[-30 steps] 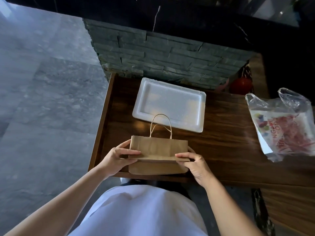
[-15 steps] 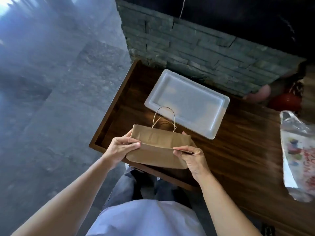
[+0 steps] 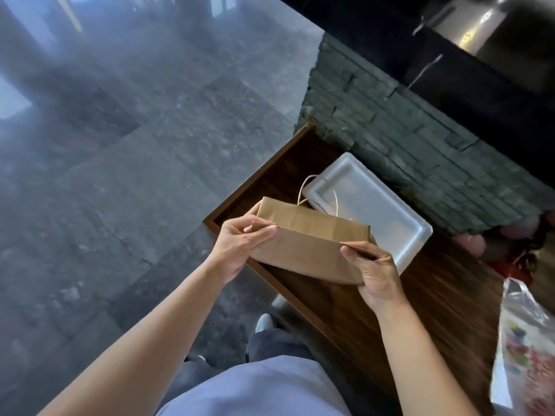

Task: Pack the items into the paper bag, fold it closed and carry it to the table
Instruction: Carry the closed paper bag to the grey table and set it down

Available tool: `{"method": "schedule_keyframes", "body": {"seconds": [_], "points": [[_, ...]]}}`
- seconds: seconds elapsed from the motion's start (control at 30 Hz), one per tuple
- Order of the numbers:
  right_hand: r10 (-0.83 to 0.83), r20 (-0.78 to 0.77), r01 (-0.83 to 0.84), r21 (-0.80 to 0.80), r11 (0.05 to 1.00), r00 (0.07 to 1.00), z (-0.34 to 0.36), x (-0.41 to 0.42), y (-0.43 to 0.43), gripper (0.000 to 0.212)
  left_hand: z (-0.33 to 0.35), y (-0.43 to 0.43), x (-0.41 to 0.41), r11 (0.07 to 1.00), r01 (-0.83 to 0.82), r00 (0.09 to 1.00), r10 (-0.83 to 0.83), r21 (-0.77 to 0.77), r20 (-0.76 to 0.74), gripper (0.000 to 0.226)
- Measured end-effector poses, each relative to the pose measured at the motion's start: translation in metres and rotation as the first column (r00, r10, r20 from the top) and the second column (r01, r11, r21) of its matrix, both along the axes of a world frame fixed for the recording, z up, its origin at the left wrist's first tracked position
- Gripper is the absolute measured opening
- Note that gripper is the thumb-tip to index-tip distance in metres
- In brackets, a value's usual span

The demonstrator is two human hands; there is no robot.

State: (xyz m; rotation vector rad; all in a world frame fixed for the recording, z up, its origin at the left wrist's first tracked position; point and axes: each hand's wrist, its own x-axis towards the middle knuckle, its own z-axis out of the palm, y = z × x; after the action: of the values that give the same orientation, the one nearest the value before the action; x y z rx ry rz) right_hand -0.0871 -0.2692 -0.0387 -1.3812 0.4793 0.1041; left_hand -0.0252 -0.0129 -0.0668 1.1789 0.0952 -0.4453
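A brown paper bag (image 3: 306,246) with its top folded over is held in the air above the near-left corner of the dark wooden counter (image 3: 426,298). My left hand (image 3: 240,244) pinches the fold at the bag's left end. My right hand (image 3: 375,274) grips the fold and the bag's right end. The bag's twisted paper handle (image 3: 318,190) sticks up behind the fold. What is inside the bag is hidden.
A white foam tray (image 3: 375,205) lies on the counter behind the bag, against a grey stone wall (image 3: 405,139). A clear plastic bag with red print (image 3: 528,349) sits at the right edge. Grey tiled floor (image 3: 120,175) spreads to the left.
Both hands have lifted the folded bag off the counter, and the view has swung left toward the floor. The grip on the fold is the same.
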Motion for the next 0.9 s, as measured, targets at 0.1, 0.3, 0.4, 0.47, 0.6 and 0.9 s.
{"method": "schedule_keyframes", "body": {"seconds": [0.1, 0.3, 0.4, 0.47, 0.6, 0.9], "points": [[0.172, 0.064, -0.173, 0.019, 0.985, 0.983, 0.035, 0.021, 0.048, 0.024, 0.034, 0.058, -0.003, 0.991, -0.130, 0.975, 0.125, 0.014, 0.186, 0.014], [0.424, 0.092, -0.432, 0.088, 0.898, 0.901, 0.064, 0.057, 0.242, 0.017, 0.060, 0.250, -0.059, 0.898, -0.433, 0.851, 0.380, 0.076, 0.363, 0.011], [0.584, 0.047, -0.583, 0.169, 0.795, 0.810, 0.061, 0.056, 0.362, 0.009, 0.060, 0.355, -0.121, 0.800, -0.577, 0.786, 0.489, 0.166, 0.377, 0.018], [0.699, 0.001, -0.685, 0.198, 0.701, 0.715, 0.059, 0.046, 0.441, 0.008, 0.062, 0.418, -0.168, 0.712, -0.671, 0.726, 0.577, 0.206, 0.374, 0.018], [0.861, -0.039, -0.831, 0.242, 0.500, 0.507, 0.056, 0.012, 0.586, 0.005, 0.071, 0.520, -0.256, 0.475, -0.826, 0.562, 0.727, 0.302, 0.394, 0.018], [0.998, -0.062, -0.948, 0.319, 0.006, -0.014, 0.047, -0.058, 0.843, 0.014, 0.078, 0.655, -0.382, -0.017, -0.960, 0.098, 0.915, 0.280, 0.391, 0.021]]}}
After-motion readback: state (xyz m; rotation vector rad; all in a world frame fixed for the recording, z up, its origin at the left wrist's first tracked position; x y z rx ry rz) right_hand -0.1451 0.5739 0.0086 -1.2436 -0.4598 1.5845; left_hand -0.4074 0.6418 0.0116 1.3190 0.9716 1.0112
